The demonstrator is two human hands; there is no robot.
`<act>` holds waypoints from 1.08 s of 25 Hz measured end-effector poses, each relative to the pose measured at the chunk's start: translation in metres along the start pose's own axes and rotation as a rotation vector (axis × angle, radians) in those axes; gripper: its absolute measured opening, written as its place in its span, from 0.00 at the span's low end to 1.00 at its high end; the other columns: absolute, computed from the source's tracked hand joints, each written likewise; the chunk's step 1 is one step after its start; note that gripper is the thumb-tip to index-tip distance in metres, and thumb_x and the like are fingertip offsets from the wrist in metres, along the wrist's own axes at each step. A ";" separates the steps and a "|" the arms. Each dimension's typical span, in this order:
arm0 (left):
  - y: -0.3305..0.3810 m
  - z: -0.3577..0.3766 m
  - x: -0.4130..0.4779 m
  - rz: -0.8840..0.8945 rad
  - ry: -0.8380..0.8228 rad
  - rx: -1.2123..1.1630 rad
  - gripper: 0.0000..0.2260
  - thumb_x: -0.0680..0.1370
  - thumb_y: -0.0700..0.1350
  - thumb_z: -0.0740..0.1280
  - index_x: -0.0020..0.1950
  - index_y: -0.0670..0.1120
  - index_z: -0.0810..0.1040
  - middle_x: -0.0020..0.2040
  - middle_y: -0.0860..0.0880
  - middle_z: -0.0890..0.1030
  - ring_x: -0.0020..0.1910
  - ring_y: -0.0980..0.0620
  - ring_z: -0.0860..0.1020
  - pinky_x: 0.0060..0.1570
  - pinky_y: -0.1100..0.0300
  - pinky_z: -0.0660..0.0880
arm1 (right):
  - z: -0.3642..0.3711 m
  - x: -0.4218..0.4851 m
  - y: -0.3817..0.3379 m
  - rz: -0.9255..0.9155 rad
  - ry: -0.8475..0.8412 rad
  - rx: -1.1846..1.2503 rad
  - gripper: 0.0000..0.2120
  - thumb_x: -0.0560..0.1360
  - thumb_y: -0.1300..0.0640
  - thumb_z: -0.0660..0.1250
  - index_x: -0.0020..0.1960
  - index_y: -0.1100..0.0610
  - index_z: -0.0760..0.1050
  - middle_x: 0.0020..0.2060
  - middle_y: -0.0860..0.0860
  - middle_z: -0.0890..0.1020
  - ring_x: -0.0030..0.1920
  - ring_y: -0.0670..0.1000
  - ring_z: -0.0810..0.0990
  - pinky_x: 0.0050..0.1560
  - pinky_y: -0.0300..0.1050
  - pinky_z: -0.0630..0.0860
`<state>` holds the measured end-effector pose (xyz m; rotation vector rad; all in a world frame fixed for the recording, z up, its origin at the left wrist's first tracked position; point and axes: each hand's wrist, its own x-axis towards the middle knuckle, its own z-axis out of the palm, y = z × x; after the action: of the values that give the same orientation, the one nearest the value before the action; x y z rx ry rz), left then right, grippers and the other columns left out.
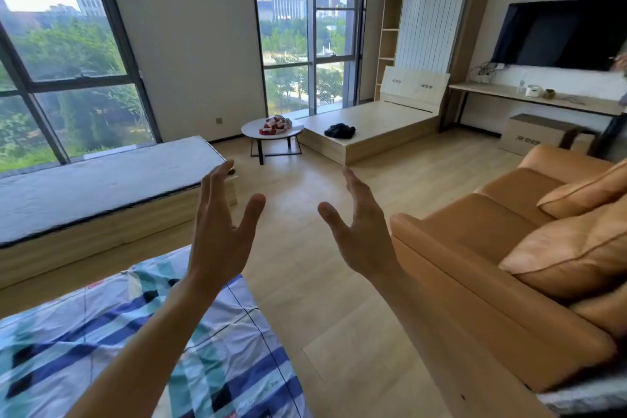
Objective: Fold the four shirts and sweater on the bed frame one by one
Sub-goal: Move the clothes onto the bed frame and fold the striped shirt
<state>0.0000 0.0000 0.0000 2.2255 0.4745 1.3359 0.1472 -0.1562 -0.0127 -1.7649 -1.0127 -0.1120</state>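
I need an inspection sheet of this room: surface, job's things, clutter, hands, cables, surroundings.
Surface: bare wooden bed frame far across the room.
Job's things: dark garment crumpled on the frame; others not seen there.
Clutter: red-white cloth pile on round table.
Hands: left hand and right hand raised, fingers spread, empty.
Cables: tangle under the TV.
Surroundings: orange sofa right, striped bedding near left.

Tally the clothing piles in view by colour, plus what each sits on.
Dark pile, on the wooden bed frame: 1
Red and white pile, on the round table: 1
Total: 2 piles. Too far away to count the garments in each. Left hand and right hand are both open and empty.
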 end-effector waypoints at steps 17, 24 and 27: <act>-0.049 0.270 0.084 -0.319 0.042 -0.166 0.29 0.74 0.63 0.62 0.70 0.47 0.72 0.65 0.51 0.78 0.64 0.53 0.76 0.62 0.51 0.74 | -0.057 0.163 0.189 0.167 -0.063 0.114 0.29 0.79 0.47 0.68 0.77 0.44 0.62 0.70 0.40 0.72 0.67 0.37 0.72 0.61 0.33 0.68; -0.074 0.360 0.166 -0.399 0.014 -0.142 0.29 0.73 0.64 0.62 0.69 0.49 0.73 0.64 0.55 0.79 0.64 0.57 0.76 0.61 0.56 0.73 | -0.052 0.269 0.272 0.241 -0.082 0.240 0.30 0.78 0.47 0.68 0.77 0.47 0.63 0.70 0.43 0.74 0.66 0.41 0.75 0.64 0.39 0.72; -0.099 0.396 0.202 -0.418 0.009 -0.102 0.28 0.73 0.65 0.61 0.69 0.52 0.73 0.64 0.57 0.78 0.64 0.58 0.76 0.60 0.58 0.73 | -0.040 0.323 0.312 0.277 -0.075 0.297 0.32 0.74 0.43 0.67 0.76 0.46 0.64 0.68 0.43 0.75 0.66 0.41 0.75 0.67 0.46 0.74</act>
<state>0.4398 0.0937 -0.0691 1.9027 0.8050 1.1207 0.5785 -0.0322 -0.0582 -1.6245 -0.7825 0.2678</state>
